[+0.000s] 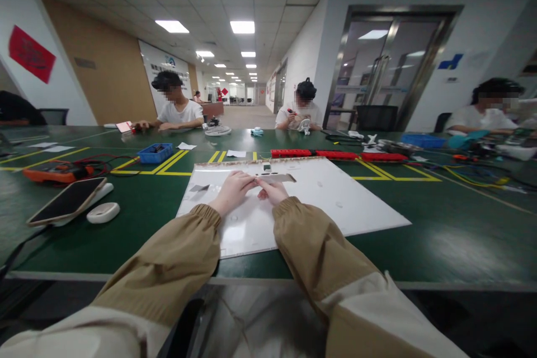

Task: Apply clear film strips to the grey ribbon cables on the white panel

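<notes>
A large white board (310, 201) lies flat on the green table in front of me. Both hands meet over its far middle part, fingertips close together. The fingers of my left hand (233, 192) are bent and pressed together; whatever they pinch is too small to make out. My right hand (273, 192) is closed too, its thumb and forefinger near the left fingertips. Just beyond it a flat grey strip (282, 178) reaches out to the right; whether the fingers grip it is hidden. A small dark-and-white piece (267, 168) sits behind, and a grey flap (199, 188) lies on the left.
To the left are a phone (69, 199), a white round case (103, 212), an orange multimeter (56, 172) and a blue tray (155, 152). Red strips (314, 154) lie behind the board. Cables (474, 176) spread at the right. Several people sit around the table.
</notes>
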`<act>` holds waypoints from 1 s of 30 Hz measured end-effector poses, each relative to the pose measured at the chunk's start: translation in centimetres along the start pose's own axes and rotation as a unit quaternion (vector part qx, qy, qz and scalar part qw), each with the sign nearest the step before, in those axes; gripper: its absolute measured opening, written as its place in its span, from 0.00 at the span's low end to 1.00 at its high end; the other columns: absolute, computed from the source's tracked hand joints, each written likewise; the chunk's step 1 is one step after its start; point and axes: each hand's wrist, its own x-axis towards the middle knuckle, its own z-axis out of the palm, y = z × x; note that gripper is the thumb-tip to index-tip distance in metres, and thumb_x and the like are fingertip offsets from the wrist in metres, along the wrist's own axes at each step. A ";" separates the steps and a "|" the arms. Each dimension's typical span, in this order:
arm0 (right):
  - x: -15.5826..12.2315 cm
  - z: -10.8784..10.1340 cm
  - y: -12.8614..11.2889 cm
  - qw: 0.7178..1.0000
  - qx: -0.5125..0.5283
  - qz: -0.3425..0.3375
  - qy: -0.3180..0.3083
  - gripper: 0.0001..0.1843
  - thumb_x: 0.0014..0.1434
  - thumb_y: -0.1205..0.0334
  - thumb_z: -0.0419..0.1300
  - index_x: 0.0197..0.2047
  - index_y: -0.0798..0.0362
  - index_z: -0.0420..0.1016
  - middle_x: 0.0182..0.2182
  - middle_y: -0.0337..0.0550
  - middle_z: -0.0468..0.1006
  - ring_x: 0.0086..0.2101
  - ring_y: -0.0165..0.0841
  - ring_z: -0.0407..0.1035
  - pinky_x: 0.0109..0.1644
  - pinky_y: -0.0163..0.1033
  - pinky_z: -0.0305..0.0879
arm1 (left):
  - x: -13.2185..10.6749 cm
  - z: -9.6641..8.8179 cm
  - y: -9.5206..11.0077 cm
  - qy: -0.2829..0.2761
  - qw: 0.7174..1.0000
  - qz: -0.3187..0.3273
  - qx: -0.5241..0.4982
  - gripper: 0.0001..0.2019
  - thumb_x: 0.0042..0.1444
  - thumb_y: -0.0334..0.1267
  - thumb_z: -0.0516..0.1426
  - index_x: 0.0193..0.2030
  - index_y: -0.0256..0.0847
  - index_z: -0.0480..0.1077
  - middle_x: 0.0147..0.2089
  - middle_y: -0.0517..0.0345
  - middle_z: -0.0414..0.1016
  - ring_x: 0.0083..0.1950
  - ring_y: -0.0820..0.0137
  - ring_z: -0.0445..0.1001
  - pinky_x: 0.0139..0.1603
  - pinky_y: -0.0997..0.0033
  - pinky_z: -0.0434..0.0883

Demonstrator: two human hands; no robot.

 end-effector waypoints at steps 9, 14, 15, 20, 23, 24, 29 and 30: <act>0.2 0.0 0.1 1.000 -0.024 -0.001 0.000 0.09 0.58 0.61 0.60 0.35 0.60 0.74 0.12 0.35 0.68 0.13 0.24 0.63 0.18 0.26 0.59 | 0.4 0.8 -1.2 0.019 0.999 0.020 -0.021 0.14 0.64 0.41 0.50 0.36 0.40 0.75 0.34 0.54 0.78 0.36 0.67 0.73 0.48 0.63 0.64; 0.3 -0.3 0.5 0.999 -0.048 -0.008 0.011 0.11 0.56 0.59 0.61 0.35 0.60 0.76 0.10 0.35 0.67 0.14 0.25 0.63 0.19 0.26 0.59 | 0.3 1.3 -1.7 0.036 0.998 0.029 -0.036 0.13 0.64 0.40 0.50 0.40 0.40 0.76 0.37 0.53 0.80 0.37 0.67 0.75 0.54 0.60 0.63; 0.3 -0.3 0.5 0.999 -0.051 -0.010 0.013 0.11 0.56 0.59 0.61 0.35 0.60 0.76 0.10 0.35 0.67 0.14 0.25 0.63 0.19 0.27 0.59 | 0.3 1.3 -1.7 0.039 0.998 0.027 -0.036 0.13 0.63 0.40 0.51 0.40 0.41 0.76 0.37 0.53 0.80 0.37 0.67 0.75 0.54 0.60 0.64; 0.2 -0.3 0.5 0.997 -0.062 -0.021 0.029 0.11 0.56 0.59 0.62 0.36 0.59 0.76 0.12 0.34 0.68 0.15 0.25 0.64 0.20 0.27 0.61 | 0.4 1.2 -1.7 0.059 0.997 0.030 -0.035 0.14 0.63 0.43 0.52 0.37 0.41 0.76 0.35 0.55 0.81 0.35 0.68 0.76 0.54 0.59 0.65; 0.1 -0.3 0.3 0.997 -0.066 -0.028 0.037 0.11 0.56 0.58 0.61 0.35 0.59 0.76 0.11 0.34 0.67 0.16 0.26 0.65 0.21 0.27 0.62 | 0.5 1.3 -1.8 0.066 0.996 0.036 -0.039 0.14 0.62 0.44 0.52 0.37 0.42 0.77 0.34 0.54 0.80 0.35 0.68 0.76 0.53 0.59 0.66; 0.0 -0.3 0.2 0.997 -0.068 -0.029 0.038 0.10 0.56 0.58 0.62 0.35 0.59 0.77 0.11 0.34 0.67 0.16 0.26 0.65 0.21 0.28 0.61 | 0.6 1.3 -1.9 0.067 0.996 0.038 -0.039 0.15 0.62 0.44 0.52 0.37 0.41 0.77 0.34 0.54 0.80 0.35 0.68 0.76 0.53 0.59 0.66; -0.3 -0.3 0.1 0.995 -0.076 -0.039 0.042 0.10 0.55 0.58 0.62 0.31 0.57 0.77 0.11 0.35 0.68 0.16 0.26 0.64 0.21 0.28 0.61 | 0.6 1.3 -1.9 0.068 0.997 0.031 -0.031 0.15 0.62 0.45 0.52 0.37 0.41 0.77 0.34 0.52 0.80 0.36 0.66 0.76 0.53 0.58 0.67; -0.3 -0.3 0.1 0.995 -0.077 -0.041 0.043 0.10 0.55 0.58 0.62 0.31 0.57 0.77 0.12 0.35 0.68 0.16 0.26 0.64 0.21 0.28 0.61 | 0.6 1.2 -1.9 0.068 0.997 0.028 -0.030 0.15 0.62 0.45 0.52 0.37 0.41 0.77 0.34 0.52 0.80 0.36 0.66 0.76 0.53 0.58 0.67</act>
